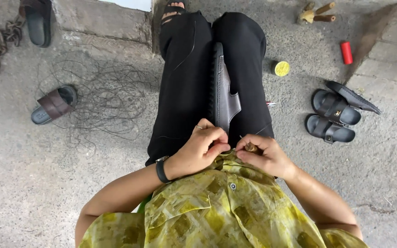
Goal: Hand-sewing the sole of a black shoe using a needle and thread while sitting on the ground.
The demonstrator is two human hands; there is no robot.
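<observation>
Left hand (203, 149) pinches the dark brown leather sandal (224, 94) clamped between the knees; right hand (265, 156) grips a wooden-handled awl (252, 147), apparently mid-stitch, needing a steady pull.

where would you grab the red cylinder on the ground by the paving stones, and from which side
Take the red cylinder around its middle, coming straight down from above. It lies on its side on bare concrete, apart from other things, so its long rounded flanks are free for a grip across the narrow width. Its ends are small and harder to pinch. Both the left hand and right hand are busy at the sandal.
</observation>
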